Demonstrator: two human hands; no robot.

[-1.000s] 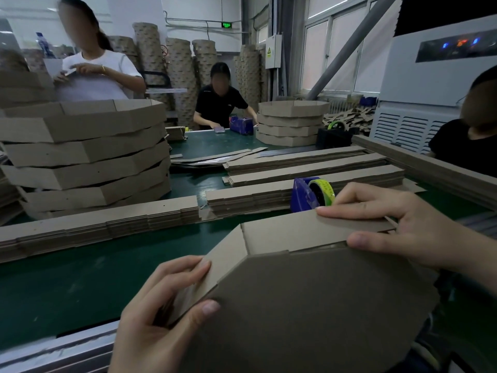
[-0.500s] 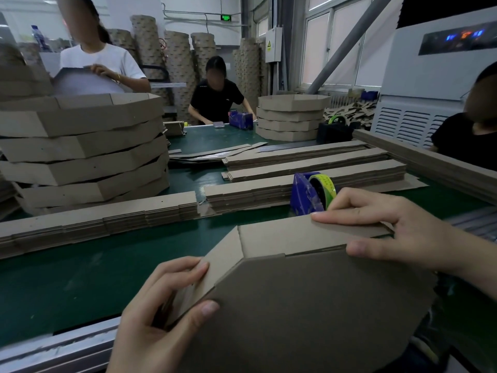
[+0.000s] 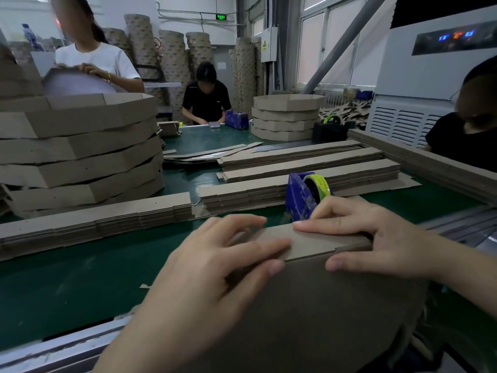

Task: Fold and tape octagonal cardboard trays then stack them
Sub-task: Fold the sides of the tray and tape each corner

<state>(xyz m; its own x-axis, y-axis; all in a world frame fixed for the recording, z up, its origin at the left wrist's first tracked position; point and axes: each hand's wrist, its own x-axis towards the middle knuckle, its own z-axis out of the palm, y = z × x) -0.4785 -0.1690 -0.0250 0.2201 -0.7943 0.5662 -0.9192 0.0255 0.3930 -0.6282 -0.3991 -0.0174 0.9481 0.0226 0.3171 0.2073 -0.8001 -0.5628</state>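
At the tabletop's (image 3: 80, 278) near edge the cardboard tray (image 3: 309, 305), its lower part cut off, has its folded top wall pinched between fingers and thumb by left hand (image 3: 215, 267) and right hand (image 3: 382, 238), the latter partly hiding the tape dispenser (image 3: 298, 195).

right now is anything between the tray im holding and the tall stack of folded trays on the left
Yes: a low pile of flat cardboard strips lies on the green table between the tray and the stack of folded trays. Lifting the tray over it should probably clear it.
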